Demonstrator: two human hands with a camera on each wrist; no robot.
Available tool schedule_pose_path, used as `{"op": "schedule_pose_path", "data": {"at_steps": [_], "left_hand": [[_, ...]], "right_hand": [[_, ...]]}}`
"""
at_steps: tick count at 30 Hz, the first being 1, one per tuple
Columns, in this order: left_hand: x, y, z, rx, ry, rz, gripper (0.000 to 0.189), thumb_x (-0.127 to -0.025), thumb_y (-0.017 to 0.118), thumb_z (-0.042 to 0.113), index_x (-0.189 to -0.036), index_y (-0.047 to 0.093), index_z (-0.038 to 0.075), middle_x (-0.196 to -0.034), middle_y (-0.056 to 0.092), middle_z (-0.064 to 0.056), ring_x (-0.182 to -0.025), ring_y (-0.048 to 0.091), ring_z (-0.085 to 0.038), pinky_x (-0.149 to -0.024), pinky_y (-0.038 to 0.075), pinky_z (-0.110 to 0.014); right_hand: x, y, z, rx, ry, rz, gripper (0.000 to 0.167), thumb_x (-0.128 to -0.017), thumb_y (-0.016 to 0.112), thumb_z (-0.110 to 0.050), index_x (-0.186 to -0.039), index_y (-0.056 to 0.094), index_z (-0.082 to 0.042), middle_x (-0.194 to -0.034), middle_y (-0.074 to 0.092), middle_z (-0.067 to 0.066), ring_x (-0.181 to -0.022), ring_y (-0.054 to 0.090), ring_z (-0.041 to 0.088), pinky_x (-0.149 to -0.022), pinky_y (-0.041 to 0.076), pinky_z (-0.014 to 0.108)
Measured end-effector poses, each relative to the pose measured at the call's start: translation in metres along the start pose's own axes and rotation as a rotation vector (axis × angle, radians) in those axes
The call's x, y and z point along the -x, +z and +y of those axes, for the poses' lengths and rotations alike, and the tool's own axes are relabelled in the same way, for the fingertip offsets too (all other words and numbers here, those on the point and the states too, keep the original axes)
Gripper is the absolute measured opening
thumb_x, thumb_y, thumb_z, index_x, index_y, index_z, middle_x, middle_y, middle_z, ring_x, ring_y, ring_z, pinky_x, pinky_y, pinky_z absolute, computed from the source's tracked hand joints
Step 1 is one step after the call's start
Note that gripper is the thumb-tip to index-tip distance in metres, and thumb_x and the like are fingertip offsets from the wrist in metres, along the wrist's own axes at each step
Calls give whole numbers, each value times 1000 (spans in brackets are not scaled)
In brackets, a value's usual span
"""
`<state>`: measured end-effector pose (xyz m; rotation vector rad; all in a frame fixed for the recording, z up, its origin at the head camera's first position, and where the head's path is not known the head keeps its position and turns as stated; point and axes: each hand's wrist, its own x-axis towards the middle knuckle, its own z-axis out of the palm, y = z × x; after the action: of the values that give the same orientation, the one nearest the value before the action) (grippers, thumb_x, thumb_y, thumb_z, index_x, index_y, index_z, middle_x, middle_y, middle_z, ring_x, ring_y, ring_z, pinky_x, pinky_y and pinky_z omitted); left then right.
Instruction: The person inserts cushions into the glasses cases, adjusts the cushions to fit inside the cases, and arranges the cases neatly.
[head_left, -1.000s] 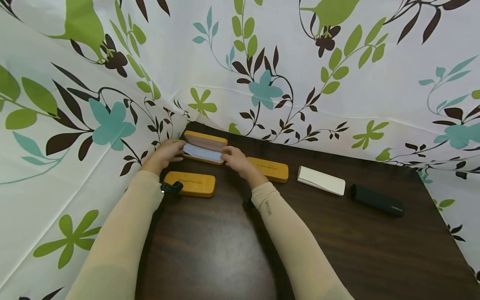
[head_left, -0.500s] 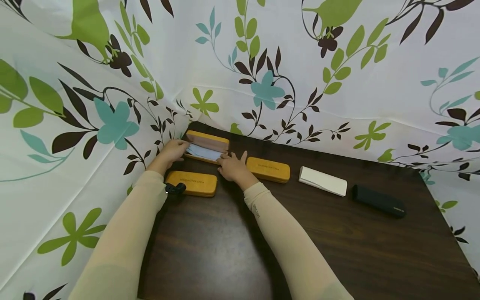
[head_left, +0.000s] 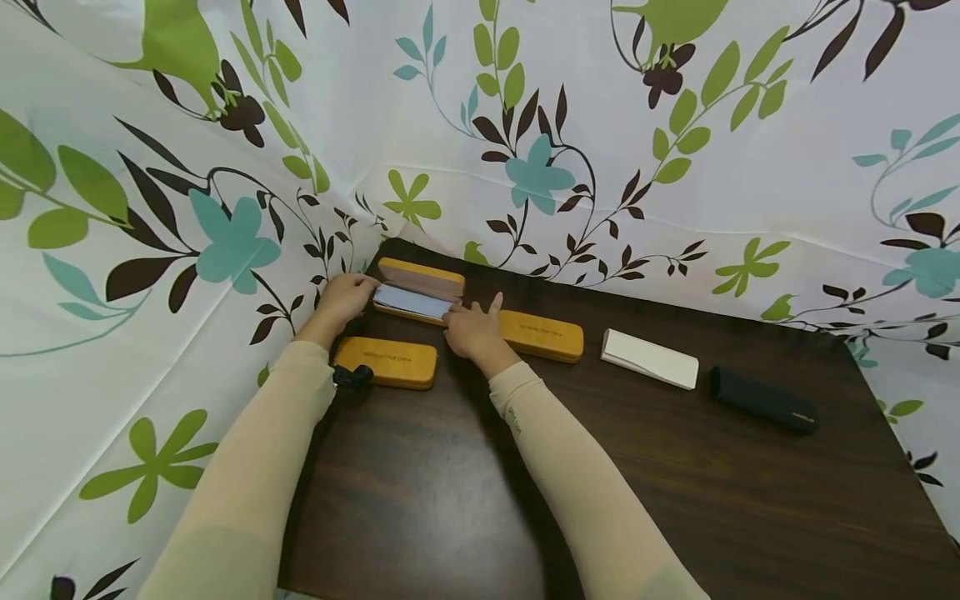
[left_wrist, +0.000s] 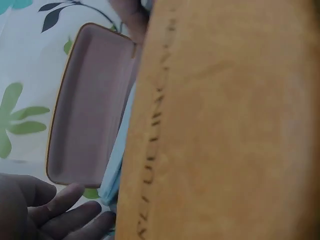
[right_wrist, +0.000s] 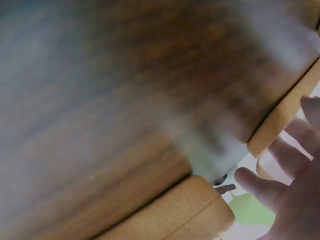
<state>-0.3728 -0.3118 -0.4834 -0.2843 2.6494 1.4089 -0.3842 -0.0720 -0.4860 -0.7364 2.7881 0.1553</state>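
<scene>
An eyeglass case (head_left: pixel 424 273) in yellow lies with its lid up in the far left corner of the table. Its pink-lined lid (left_wrist: pixel 90 110) faces the left wrist camera. Light blue cloth (head_left: pixel 416 302) lies inside the lower half; whether anything is under it is hidden. My left hand (head_left: pixel 343 302) is at the case's left end, fingers loosely extended. At the right end, my right hand (head_left: pixel 476 335) spreads its fingers over the edge and the cloth. A closed yellow case (head_left: pixel 390 362) lies in front, and another closed yellow case (head_left: pixel 543 335) to the right.
Farther right along the dark wooden table (head_left: pixel 420 500) lie a white case (head_left: pixel 649 359) and a black case (head_left: pixel 763 400). A patterned cloth curtain (head_left: pixel 600 150) borders the table at the back and left.
My right hand has gone from bunched fingertips at the case's right end to spread fingers there. The cloth lies flatter in the case. My left hand stays at the left end.
</scene>
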Motion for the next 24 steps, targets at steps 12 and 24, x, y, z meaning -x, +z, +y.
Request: {"op": "schedule_pose_path", "data": {"at_steps": [12, 24], "left_hand": [[0, 9, 15, -436, 188, -36, 42, -109, 41, 22, -137, 59, -3, -126, 64, -23, -110, 58, -38, -98, 45, -54], [1, 13, 12, -500, 240, -11, 38, -108, 46, 23, -134, 63, 1, -128, 65, -21, -110, 59, -37, -98, 45, -55]], "right_hand": [[1, 1, 2, -60, -66, 12, 49, -107, 52, -39, -154, 45, -26, -165, 30, -1, -152, 26, 30, -116, 0, 73], [-11, -3, 7, -71, -33, -41, 42, -111, 40, -27, -152, 48, -24, -167, 25, 0, -146, 36, 32, -118, 22, 65]]}}
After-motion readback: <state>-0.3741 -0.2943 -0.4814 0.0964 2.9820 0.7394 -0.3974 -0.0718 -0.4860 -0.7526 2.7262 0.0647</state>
